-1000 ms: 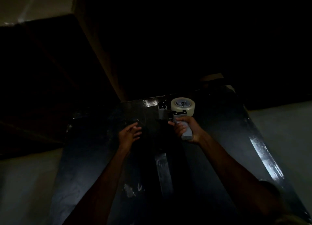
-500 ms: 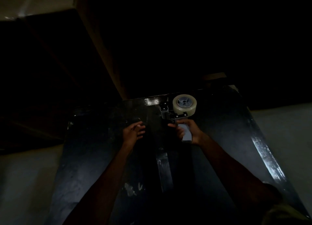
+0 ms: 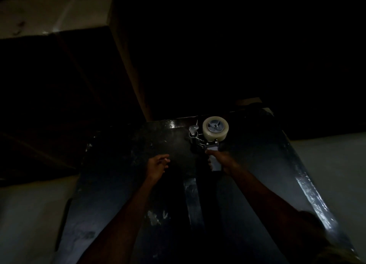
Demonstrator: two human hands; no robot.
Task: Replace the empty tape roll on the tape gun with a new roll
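The scene is very dark. My right hand (image 3: 220, 159) grips the pale handle of the tape gun (image 3: 213, 160), held over the far part of a black table (image 3: 257, 164). A full clear tape roll (image 3: 215, 132) sits on the gun's grey hub, facing up toward me. The gun's metal roller and blade end (image 3: 193, 132) point left of the roll. My left hand (image 3: 157, 165) hovers to the left of the gun, fingers loosely curled and apart, holding nothing.
The table's glossy right edge (image 3: 313, 194) catches light. Big brown cardboard boxes (image 3: 59, 95) stand behind and left of the table. Pale floor (image 3: 29, 214) lies on both sides. A scuffed white patch (image 3: 156, 217) marks the table near me.
My right hand has tilted and lifted the tape gun slightly away from me, so the roll's face shows more. My left hand drifted a little right and forward.
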